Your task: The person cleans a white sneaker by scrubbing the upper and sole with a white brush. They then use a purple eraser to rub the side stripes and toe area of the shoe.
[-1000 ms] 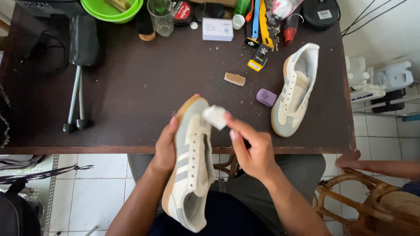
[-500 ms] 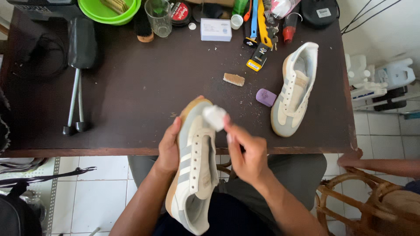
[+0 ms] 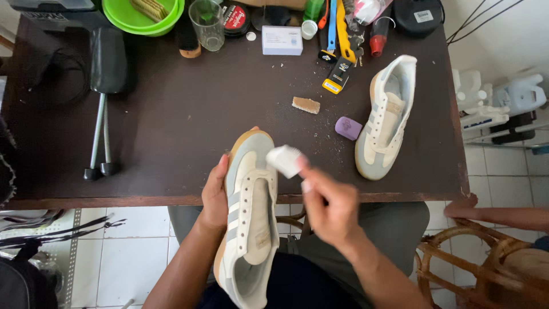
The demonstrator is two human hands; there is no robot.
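My left hand (image 3: 214, 197) grips the side of a cream and grey sneaker (image 3: 249, 220) with a tan sole, held over my lap with its toe above the table's near edge. A small white eraser block (image 3: 284, 160) is pinched in my right hand (image 3: 329, 206) and rests against the upper near the toe. The matching second sneaker (image 3: 386, 117) lies on the dark brown table (image 3: 171, 126) to the right, apart from both hands.
A purple eraser (image 3: 347, 127) and a tan block (image 3: 306, 105) lie mid-table. A green bowl (image 3: 143, 14), a glass (image 3: 207, 24), a white box (image 3: 282, 40), tools and tins line the far edge. A black shoe tree (image 3: 106, 74) lies left. Another person's hand (image 3: 460, 207) rests at the right.
The white block has slid a little along the toe area, and my right hand has shifted slightly right and down. The held sneaker stays about where it was.
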